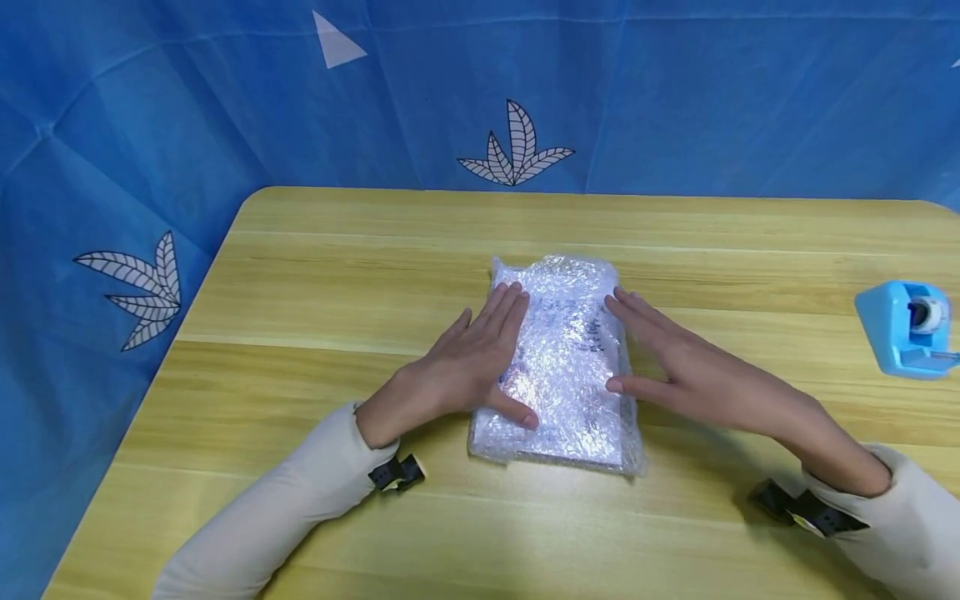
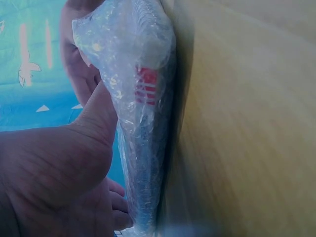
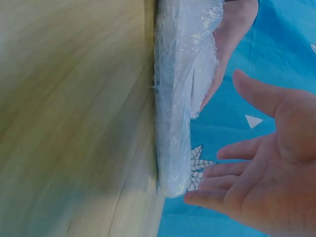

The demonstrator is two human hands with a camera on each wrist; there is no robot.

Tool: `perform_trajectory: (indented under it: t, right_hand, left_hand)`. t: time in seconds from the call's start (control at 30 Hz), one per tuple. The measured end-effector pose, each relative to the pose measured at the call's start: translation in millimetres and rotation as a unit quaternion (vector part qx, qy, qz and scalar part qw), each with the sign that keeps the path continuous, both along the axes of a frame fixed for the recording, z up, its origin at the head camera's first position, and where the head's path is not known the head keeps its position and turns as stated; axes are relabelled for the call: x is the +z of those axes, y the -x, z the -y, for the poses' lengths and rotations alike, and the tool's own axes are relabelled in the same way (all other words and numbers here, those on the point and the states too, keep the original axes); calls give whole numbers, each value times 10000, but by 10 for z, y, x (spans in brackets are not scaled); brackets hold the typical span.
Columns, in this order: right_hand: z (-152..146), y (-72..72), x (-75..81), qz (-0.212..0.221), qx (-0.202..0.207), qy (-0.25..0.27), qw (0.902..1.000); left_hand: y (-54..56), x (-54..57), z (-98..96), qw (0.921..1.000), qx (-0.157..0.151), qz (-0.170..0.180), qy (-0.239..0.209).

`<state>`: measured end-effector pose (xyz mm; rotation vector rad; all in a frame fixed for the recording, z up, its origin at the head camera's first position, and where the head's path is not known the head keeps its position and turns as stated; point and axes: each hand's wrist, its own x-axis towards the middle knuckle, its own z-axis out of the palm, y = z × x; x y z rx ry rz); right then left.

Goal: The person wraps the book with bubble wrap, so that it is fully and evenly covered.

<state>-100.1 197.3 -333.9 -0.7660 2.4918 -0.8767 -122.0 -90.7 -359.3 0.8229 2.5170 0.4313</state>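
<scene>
Fingers (image 1: 516, 313) extended on left hand (image 1: 472, 358) and right hand (image 1: 678, 358), nothing gripped; bubble-wrapped packet (image 1: 566, 375) beneath should be pressed lightly, evenly.

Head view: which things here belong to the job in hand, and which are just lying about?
In the job:
- bubble-wrapped package
- left hand, resting on it
- right hand, at its right edge; contact unclear

Lying about, it seems:
- tape dispenser, untouched at the far right; possibly for later use
- blue cloth, only a backdrop
</scene>
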Motion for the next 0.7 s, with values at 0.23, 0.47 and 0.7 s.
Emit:
perform_trajectory:
  t: [0.23, 0.47, 0.7]
  right_hand:
    - [-257, -78, -22, -444, -647, 116, 9969]
    - [-639, -155, -82, -863, -1766, 81, 9805]
    - [-958, -248, -212, -526, -2430, -10, 9686]
  left_hand:
    - [-2, -6, -5, 10000, -23, -1, -4]
    - [22, 5, -13, 9997, -127, -118, 193]
    - [33, 13, 7, 9994, -166, -127, 291]
